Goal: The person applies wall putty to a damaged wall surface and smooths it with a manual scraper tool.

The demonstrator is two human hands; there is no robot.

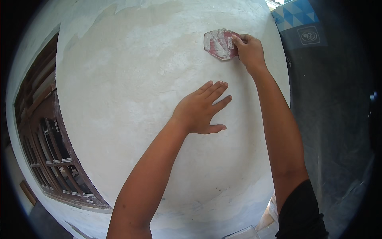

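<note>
Near the top of the whitish wall (131,103), my right hand (250,51) grips a dark red plastic putty scraper (220,44) by its right edge, thumb on the near face. White putty is smeared over the scraper's blade, which lies against or very close to the wall. Lower and to the left, my left hand (201,107) is spread with its fingers apart, palm toward the wall, and holds nothing. Whether that palm touches the surface I cannot tell. Uneven patches of pale coating show across the wall.
A brown wooden window frame with glass panes (59,159) is set in the wall at the left. Along the right hangs a dark sheet (326,119) with a blue and white patterned top (295,15). A pale, flat-edged object (244,233) shows at the bottom.
</note>
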